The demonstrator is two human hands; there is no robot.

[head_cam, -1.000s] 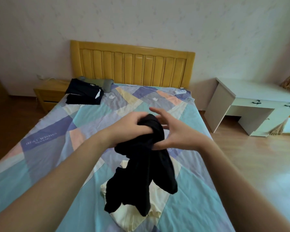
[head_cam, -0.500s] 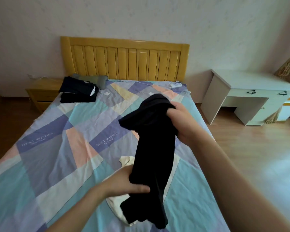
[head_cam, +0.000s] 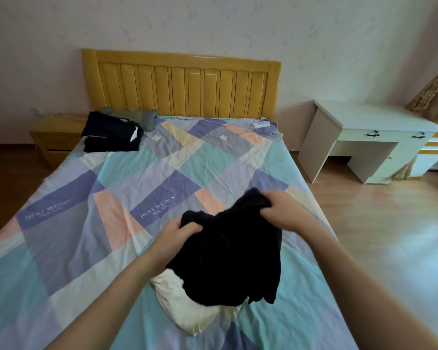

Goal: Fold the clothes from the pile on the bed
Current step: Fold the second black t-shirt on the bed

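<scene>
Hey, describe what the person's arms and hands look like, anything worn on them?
Both arms are bare as far as the view shows: no sleeves in sight. The left hand and right hand wear no gloves, and no watch, bracelet or ring shows. Fingers are partly buried in cloth, so a ring there could be hidden.

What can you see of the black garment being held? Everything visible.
The black garment is soft, matte, dark fabric, bunched and unfolded, its type unclear. The left hand and right hand each grip its upper edge, holding it over the near part of the bed. Its lower part hangs over a cream garment.
</scene>
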